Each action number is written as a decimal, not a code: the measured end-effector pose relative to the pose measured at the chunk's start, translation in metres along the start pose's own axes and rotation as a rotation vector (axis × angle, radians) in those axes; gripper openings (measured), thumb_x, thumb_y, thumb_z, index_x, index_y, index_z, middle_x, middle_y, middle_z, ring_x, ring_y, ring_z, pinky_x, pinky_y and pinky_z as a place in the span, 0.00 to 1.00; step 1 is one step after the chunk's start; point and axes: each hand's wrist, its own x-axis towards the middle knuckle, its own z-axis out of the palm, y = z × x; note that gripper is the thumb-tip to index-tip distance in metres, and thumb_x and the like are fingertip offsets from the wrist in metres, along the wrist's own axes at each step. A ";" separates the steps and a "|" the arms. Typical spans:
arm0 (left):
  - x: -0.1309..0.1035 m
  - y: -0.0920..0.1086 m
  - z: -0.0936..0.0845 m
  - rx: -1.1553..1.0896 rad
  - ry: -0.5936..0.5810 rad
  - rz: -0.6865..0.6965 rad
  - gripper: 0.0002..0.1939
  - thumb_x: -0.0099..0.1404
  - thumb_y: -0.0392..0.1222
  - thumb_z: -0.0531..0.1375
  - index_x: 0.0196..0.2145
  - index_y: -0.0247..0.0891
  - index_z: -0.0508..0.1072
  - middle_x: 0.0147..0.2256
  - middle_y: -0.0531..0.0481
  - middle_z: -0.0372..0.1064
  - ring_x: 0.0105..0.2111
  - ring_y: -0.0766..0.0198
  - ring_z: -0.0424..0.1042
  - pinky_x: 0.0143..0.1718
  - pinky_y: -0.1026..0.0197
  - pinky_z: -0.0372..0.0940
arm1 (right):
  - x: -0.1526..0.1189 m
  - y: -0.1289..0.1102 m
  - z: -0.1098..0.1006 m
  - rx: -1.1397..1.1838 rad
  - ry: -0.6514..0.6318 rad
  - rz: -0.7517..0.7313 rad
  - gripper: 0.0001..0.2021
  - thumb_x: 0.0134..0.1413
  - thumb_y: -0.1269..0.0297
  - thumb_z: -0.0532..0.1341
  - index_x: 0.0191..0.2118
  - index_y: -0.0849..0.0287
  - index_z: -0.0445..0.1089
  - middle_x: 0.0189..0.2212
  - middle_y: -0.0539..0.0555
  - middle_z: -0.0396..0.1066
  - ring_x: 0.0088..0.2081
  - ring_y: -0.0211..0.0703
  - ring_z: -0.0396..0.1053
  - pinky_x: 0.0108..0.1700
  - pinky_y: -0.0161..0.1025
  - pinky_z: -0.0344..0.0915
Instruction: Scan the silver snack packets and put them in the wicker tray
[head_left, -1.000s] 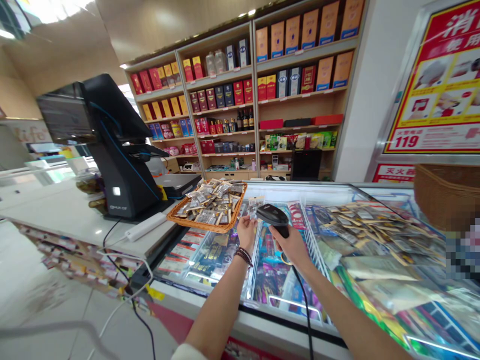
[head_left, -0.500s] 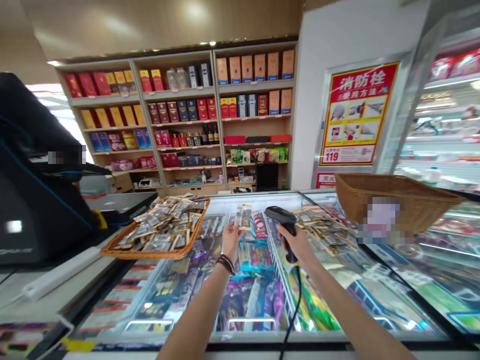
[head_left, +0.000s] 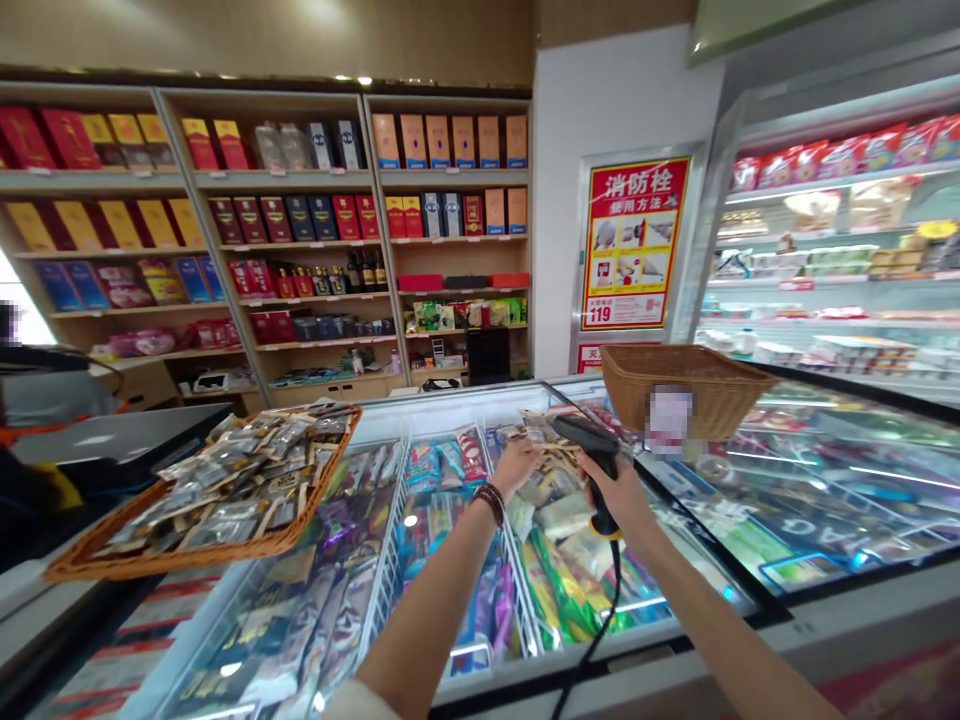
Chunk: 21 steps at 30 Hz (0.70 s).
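My left hand (head_left: 519,465), with a beaded bracelet at the wrist, is closed at the near left edge of a pile of small clear packets (head_left: 555,462) on the glass freezer top. What its fingers hold is too small to make out. My right hand (head_left: 616,492) grips the handle of a black barcode scanner (head_left: 589,437), its head pointing left over the pile. A cable runs down from the scanner. An orange wicker tray (head_left: 202,560) heaped with similar packets (head_left: 247,470) stands at the left.
A brown wicker basket (head_left: 686,392) stands at the back right of the freezer (head_left: 465,402). Behind are shelves of boxes and bottles (head_left: 300,245) and a red poster (head_left: 634,243). A refrigerated shelf (head_left: 847,250) is at the right. Part of a person (head_left: 9,325) shows at the far left.
The view has turned right. My left hand has moved right, from over the middle of the freezer to the packet pile. The packet it held up is no longer clearly visible. The scanner stays in my right hand.
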 end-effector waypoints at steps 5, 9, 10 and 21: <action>-0.034 -0.011 -0.040 0.459 -0.063 0.181 0.06 0.53 0.39 0.67 0.20 0.43 0.78 0.21 0.50 0.75 0.23 0.60 0.73 0.30 0.63 0.67 | -0.010 0.002 0.020 -0.032 -0.048 0.003 0.25 0.42 0.37 0.69 0.23 0.55 0.65 0.16 0.48 0.66 0.13 0.36 0.60 0.15 0.36 0.57; -0.063 -0.005 -0.089 0.532 -0.062 0.230 0.08 0.55 0.41 0.66 0.19 0.43 0.77 0.20 0.50 0.74 0.21 0.61 0.71 0.31 0.64 0.67 | -0.020 0.003 0.056 0.009 -0.125 0.020 0.25 0.40 0.38 0.70 0.24 0.55 0.65 0.18 0.48 0.67 0.13 0.35 0.60 0.15 0.36 0.57; -0.069 -0.001 -0.102 0.545 -0.050 0.220 0.08 0.55 0.40 0.66 0.19 0.43 0.77 0.20 0.49 0.74 0.22 0.61 0.71 0.33 0.63 0.68 | -0.022 0.003 0.066 0.020 -0.150 0.025 0.25 0.40 0.38 0.70 0.24 0.55 0.65 0.18 0.48 0.67 0.13 0.35 0.60 0.15 0.35 0.57; -0.132 0.080 -0.286 1.001 0.622 0.139 0.16 0.61 0.31 0.57 0.43 0.37 0.82 0.46 0.40 0.77 0.45 0.53 0.75 0.55 0.52 0.68 | -0.045 -0.006 0.196 0.149 -0.446 0.018 0.27 0.41 0.35 0.70 0.25 0.55 0.65 0.16 0.47 0.66 0.13 0.35 0.59 0.15 0.35 0.56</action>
